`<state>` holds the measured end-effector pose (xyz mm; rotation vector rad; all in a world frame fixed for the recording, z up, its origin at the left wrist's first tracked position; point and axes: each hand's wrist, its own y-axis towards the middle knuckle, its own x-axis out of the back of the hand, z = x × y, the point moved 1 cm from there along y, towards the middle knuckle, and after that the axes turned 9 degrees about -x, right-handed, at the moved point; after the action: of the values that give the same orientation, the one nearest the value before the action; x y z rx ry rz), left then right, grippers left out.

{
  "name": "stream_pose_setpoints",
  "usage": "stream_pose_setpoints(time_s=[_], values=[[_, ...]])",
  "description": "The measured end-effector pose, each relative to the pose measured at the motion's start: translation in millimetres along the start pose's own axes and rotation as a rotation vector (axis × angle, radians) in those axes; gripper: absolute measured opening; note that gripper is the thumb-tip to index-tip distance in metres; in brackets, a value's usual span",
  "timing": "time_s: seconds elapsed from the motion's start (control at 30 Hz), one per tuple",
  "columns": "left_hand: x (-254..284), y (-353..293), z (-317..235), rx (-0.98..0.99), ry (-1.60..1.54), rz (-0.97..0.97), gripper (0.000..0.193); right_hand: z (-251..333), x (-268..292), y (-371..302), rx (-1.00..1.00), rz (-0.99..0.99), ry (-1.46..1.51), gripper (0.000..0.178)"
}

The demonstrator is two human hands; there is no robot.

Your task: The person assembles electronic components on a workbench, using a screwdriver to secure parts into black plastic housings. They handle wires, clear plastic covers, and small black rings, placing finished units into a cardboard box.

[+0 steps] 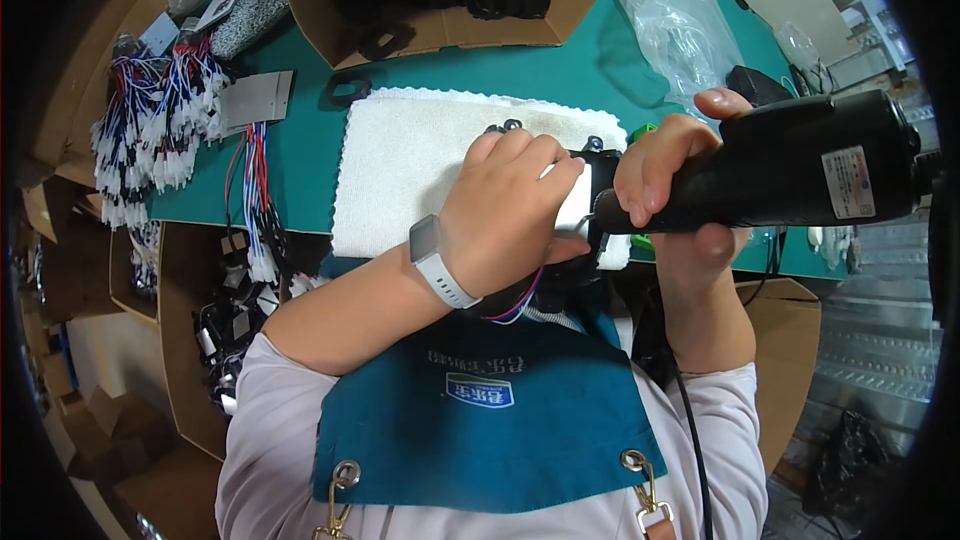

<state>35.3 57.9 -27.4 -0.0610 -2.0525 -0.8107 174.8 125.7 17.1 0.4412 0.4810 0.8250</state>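
Note:
My right hand (668, 168) is wrapped round a thick black electric screwdriver (775, 168). The tool lies nearly level, its thin bit pointing left at a black device with a white panel (576, 202). On that device my left hand (505, 202) is closed, holding it against a white cloth (385, 165). Much of the device is hidden under my left hand, so its kind does not show. Red, blue and white wires (520, 308) hang from its near side. Whether the bit touches a screw I cannot make out.
A cardboard box (450, 52) of black parts stands at the back of the green table. Bundles of white-plugged wires (160, 120) lie at the left. A clear plastic bag (675, 20) is at the back right. The tool's black cable (690, 430) hangs near my right side.

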Motion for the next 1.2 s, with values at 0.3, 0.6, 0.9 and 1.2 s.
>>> stream_pose_setpoints(time_s=[0.3, 0.6, 0.9, 1.2], values=[[0.8, 1.5, -1.9, 0.01, 0.015, 0.011, 0.063, 6.0, 3.4, -0.6, -0.104, -0.068, -0.028, 0.069], [0.6, -0.7, -1.1, 0.043, 0.026, 0.022, 0.065, 57.0, 77.7, -20.8, 0.294, -0.534, -0.374, 0.063], [0.8, -1.5, -0.2, 0.065, 0.024, 0.055, 0.069, 26.4, 130.4, -43.0, 0.189, -0.68, -0.452, 0.05], [1.1, -0.5, -0.8, 0.083, 0.002, 0.069, 0.069, 20.7, 130.1, -45.0, 0.17, -0.721, -0.494, 0.052]])
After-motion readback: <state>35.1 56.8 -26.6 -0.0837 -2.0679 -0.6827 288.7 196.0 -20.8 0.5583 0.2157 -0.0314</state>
